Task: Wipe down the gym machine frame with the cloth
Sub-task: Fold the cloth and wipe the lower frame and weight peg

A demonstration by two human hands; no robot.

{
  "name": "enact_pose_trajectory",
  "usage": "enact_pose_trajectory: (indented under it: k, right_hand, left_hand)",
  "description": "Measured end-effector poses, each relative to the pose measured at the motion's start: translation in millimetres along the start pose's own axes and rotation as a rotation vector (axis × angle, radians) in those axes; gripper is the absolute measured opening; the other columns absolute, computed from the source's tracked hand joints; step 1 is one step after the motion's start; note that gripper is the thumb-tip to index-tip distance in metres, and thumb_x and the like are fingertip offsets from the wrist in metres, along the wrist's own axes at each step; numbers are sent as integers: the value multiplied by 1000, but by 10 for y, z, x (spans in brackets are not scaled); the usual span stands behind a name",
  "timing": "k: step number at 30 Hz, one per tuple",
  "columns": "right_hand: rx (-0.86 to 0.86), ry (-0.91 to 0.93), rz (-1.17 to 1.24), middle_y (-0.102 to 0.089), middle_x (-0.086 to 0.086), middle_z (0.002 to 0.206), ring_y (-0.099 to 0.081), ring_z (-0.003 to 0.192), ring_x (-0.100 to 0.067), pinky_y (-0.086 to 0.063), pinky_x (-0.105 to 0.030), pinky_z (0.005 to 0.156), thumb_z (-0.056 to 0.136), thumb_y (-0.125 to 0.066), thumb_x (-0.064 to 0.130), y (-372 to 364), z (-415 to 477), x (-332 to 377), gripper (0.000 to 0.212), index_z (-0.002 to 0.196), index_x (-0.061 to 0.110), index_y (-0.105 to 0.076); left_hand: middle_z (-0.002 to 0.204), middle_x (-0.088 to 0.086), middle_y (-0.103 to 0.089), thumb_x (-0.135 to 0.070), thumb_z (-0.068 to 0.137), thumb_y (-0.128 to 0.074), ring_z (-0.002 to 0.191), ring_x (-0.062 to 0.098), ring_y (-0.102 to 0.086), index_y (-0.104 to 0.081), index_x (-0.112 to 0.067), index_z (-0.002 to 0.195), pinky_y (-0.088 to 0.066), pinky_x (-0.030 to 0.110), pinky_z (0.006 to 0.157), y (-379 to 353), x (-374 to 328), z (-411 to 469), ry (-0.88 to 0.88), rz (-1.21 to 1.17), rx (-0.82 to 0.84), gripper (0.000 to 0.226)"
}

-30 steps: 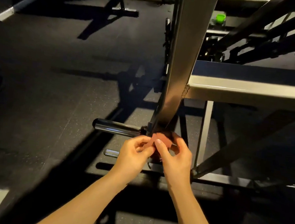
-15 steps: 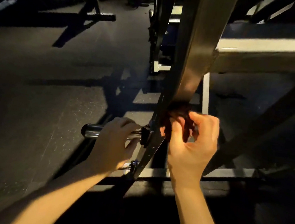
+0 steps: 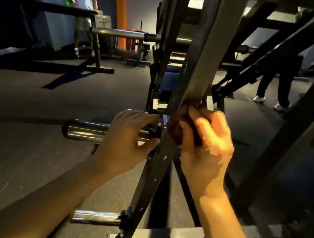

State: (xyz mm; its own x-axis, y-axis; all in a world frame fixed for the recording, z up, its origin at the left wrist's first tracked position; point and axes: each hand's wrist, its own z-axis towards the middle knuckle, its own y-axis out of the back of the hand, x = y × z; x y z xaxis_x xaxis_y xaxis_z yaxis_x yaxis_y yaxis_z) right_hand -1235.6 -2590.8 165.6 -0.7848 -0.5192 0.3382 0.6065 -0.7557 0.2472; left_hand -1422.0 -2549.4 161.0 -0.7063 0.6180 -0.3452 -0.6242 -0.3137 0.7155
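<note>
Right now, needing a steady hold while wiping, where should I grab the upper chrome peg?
With the right hand gripping the cloth, wrap the left hand over the upper chrome peg from above, probably mid-barrel: it is round, bare and juts level leftward from the frame.

Open floor (image 3: pixel 37 95) is seen from eight to ten o'clock of the slanted frame bar (image 3: pixel 197 64), broken at nine by the upper chrome peg (image 3: pixel 84 130), which is partly covered by the left hand (image 3: pixel 127 145). At seven, passage is narrowed by a lower peg (image 3: pixel 96 216). From one to five, room is cut by dark diagonal braces (image 3: pixel 285 149) near the right hand (image 3: pixel 207 150), by which the cloth (image 3: pixel 178 129) is held. At six, a base crossbar (image 3: pixel 168 235) lies across.
</note>
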Motion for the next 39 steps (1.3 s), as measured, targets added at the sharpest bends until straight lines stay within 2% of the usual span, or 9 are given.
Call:
enact_pose_trajectory:
  k: [4,12,15,19,22,28,31,35,39]
  right_hand:
    - [175,-39,157,-55,8,129,-50,124,5,-48,-22,102,99,-61,27,-279,-1025,-287,30,127,18,-67]
    - [-142,187,32,-68,-13,111,-64,105,-26,-53,-35,94,95,-69,5,-22,125,-159,19,113,0,-70]
    - [-65,231,11,-67,-13,115,-63,110,-25,-50,-29,96,95,-67,3,-184,-181,-245,17,111,3,-73]
    - [171,214,36,-55,10,128,-53,117,3,-55,-25,94,95,-62,16,-461,-1382,-508,24,117,26,-66]
    - [276,257,46,-54,5,128,-47,118,3,-45,-17,100,94,-62,21,-418,-1448,-538,28,122,22,-65]
    - [-40,176,63,-64,-11,122,-57,116,-8,-40,-10,104,93,-70,4,-276,-478,-354,24,117,3,-71]
    - [107,204,60,-54,1,130,-49,121,3,-43,-12,99,95,-64,10,-493,-1173,-486,28,123,17,-65]
    - [392,387,7,-47,3,132,-49,120,-13,-57,-35,91,90,-63,22,-568,-1947,-708,37,126,24,-57]
    - [308,282,45,-48,15,124,-46,120,8,-42,-12,100,94,-69,17,-474,-1480,-672,29,124,19,-65]
  left_hand:
    - [126,-5,-69,-40,90,-59,123,16,-59,-66,-26,129,-44,51,110,-189,132,-145,-116,75,-96,42]
    - [119,-4,-73,-34,83,-74,117,16,-64,-72,-22,120,-33,41,111,-379,228,-340,-213,171,-211,39]
    - [118,-3,-74,-31,78,-77,117,17,-63,-73,-21,118,-30,40,110,-326,252,-332,-213,190,-208,41]
    - [128,1,-69,-24,76,-83,125,24,-59,-70,-19,124,-33,46,111,-389,334,-465,-238,271,-218,50]
    - [135,5,-66,-24,77,-80,129,28,-58,-67,-15,128,-37,54,113,-444,348,-568,-279,391,-233,53]
    - [134,8,-66,-29,81,-78,130,29,-57,-66,-14,129,-31,53,117,-516,376,-584,-288,452,-325,51]
    - [140,9,-62,-26,82,-76,134,29,-53,-63,-13,132,-26,50,120,-589,390,-645,-286,440,-333,53]
    - [147,10,-56,-27,83,-76,142,33,-44,-65,-12,130,-26,52,118,-648,421,-776,-274,478,-333,51]
    - [145,5,-55,-35,89,-63,139,32,-43,-63,-17,132,-25,37,111,-661,429,-901,-248,384,-372,47]
